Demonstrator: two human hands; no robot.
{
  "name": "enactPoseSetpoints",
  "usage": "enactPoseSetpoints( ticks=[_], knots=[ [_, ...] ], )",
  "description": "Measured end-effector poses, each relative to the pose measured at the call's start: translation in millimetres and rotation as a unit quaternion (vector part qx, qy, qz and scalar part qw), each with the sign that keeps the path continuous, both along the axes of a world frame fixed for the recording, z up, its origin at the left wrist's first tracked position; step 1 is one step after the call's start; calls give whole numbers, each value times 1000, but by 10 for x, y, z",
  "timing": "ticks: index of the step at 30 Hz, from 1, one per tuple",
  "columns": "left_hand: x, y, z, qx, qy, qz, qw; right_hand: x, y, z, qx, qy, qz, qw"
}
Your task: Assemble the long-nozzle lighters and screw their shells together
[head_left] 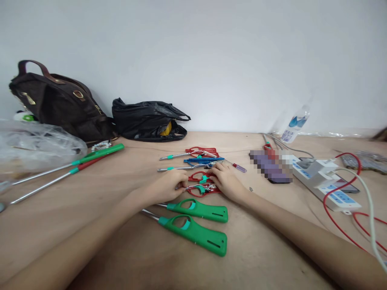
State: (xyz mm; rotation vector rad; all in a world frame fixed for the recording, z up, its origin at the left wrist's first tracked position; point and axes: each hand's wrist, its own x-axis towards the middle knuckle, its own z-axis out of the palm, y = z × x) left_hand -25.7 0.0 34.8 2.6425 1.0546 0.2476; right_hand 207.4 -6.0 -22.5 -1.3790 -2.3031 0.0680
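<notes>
Both my hands rest on the table around an opened red lighter shell (202,183) with a teal trigger and bare metal parts. My left hand (169,186) is closed, pinching the metal tube at the shell's left end. My right hand (224,180) lies curled over the shell's right end, fingers pressed on it. Two whole green long-nosed lighters (199,210) (196,233) lie just in front of my hands. Behind them lie a blue lighter (203,161) and another red lighter shell (202,152), each with a metal tube, and a small red-handled screwdriver (238,166).
At left, two longer lighters (75,163) lie beside a clear plastic bag (36,145). A brown handbag (60,100) and black plastic bag (148,120) stand against the wall. At right are a white power strip (326,181), red and white cables, and a water bottle (294,125).
</notes>
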Motion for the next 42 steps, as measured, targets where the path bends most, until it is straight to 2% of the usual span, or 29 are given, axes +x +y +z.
enactPoseSetpoints(
  ticks=[5,11,14,19,22,24,26,29,32,37,42],
  knots=[
    [-11,-1,-30,-6,1,-6,1000,6,20,5,-5,10,-3,1000],
    [-2,-22,-48,3,2,0,1000,31,22,57,29,2,-9,1000],
    [-3,-26,-74,20,6,2,1000,36,36,107,48,-51,-45,997],
    [-15,-28,-116,19,21,-5,1000,73,49,268,60,-169,-138,974],
    [-20,-29,-129,27,21,-6,999,106,46,347,16,-142,-159,977],
    [-23,-24,-141,28,20,-8,999,105,34,366,-22,-69,-134,988],
    [-26,-15,-154,29,19,-9,999,74,7,370,-63,8,-62,996],
    [-29,-7,-166,25,26,-2,999,-6,-66,385,-107,72,61,990],
    [-34,-15,-160,12,22,1,1000,-76,-147,428,-117,102,108,982],
    [-60,-9,-173,-9,-21,16,1000,-105,-220,467,-136,81,151,976],
    [-86,19,-181,-3,-49,-12,999,-109,-249,387,-81,-2,157,984]
  ],
)
